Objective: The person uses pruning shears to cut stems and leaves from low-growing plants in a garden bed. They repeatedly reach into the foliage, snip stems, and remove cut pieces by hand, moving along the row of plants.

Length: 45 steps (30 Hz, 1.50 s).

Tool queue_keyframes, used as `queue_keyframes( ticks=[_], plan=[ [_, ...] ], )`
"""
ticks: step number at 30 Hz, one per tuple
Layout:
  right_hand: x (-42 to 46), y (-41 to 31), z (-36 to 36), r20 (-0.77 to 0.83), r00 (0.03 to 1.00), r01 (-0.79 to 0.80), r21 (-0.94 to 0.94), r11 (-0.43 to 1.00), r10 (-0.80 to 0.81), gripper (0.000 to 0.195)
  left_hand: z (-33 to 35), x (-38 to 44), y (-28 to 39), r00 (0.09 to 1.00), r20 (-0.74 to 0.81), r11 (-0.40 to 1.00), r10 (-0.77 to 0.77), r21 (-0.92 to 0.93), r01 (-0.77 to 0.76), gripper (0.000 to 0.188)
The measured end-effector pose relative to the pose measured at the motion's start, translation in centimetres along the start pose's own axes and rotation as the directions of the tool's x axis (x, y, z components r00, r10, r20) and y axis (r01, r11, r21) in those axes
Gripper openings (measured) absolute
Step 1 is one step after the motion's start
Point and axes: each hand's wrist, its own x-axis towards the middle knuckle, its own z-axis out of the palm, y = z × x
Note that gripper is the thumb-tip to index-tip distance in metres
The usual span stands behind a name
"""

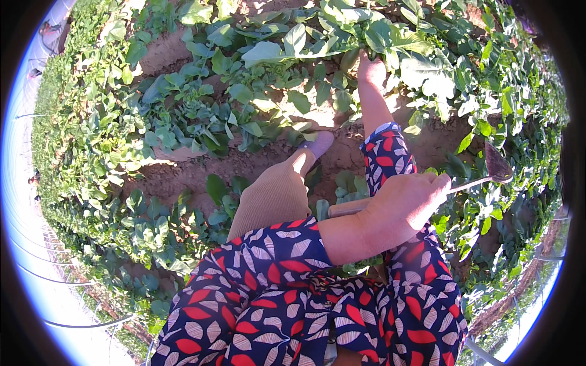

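My left hand [407, 206] is wrapped around the wooden handle [348, 208] of a small hand hoe. Its thin metal neck runs out to the right, ending in a soil-stained blade [498, 164] held above the foliage. My left forearm crosses over my right arm. Stretched forward, my right hand [373, 72] grips the base of a large leafy plant [382, 34] with broad green leaves, and the fingertips are partly hidden among the stalks. A pale green rounded form [350, 60], perhaps a root or a leaf, shows just left of that hand.
My foot in a greyish-purple shoe [320, 142] stands in a bare soil furrow [183, 180] between planted rows. Dense leafy crops [183, 105] spread on both sides. Thin curved hoops [91, 324] line the left edge. Small distant figures [34, 177] appear at the far left.
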Motion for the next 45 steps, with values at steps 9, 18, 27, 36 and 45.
queue_keyframes(
  ticks=[9,18,27,36,45],
  plan=[
    [-9.6,-0.6,-9.5,0.460,0.879,-0.199,0.590,0.782,-0.123,0.025,-1.5,0.4,0.2,0.971,-0.186,0.981,-0.148,-0.155,0.120,0.015],
    [-12.8,-4.5,-27.3,0.204,0.888,-0.221,0.975,0.006,-0.412,0.025,-1.9,2.5,-1.4,0.806,-0.586,0.995,0.084,0.006,-0.100,0.030],
    [-15.2,-7.7,-24.7,-0.040,0.999,0.049,0.940,0.337,-0.033,0.050,-3.1,2.2,-0.5,0.901,-0.367,0.973,-0.231,-0.072,0.220,0.030],
    [-6.2,0.7,-5.5,0.426,0.726,0.632,-0.105,0.768,-0.539,0.032,-3.7,1.2,0.1,0.923,-0.358,0.990,-0.139,-0.087,0.115,0.021],
    [-3.0,-3.5,3.7,0.490,0.846,-0.515,0.646,0.564,0.211,0.018,-4.1,1.0,0.8,0.935,-0.328,0.989,-0.136,-0.099,0.109,0.023]
  ],
)
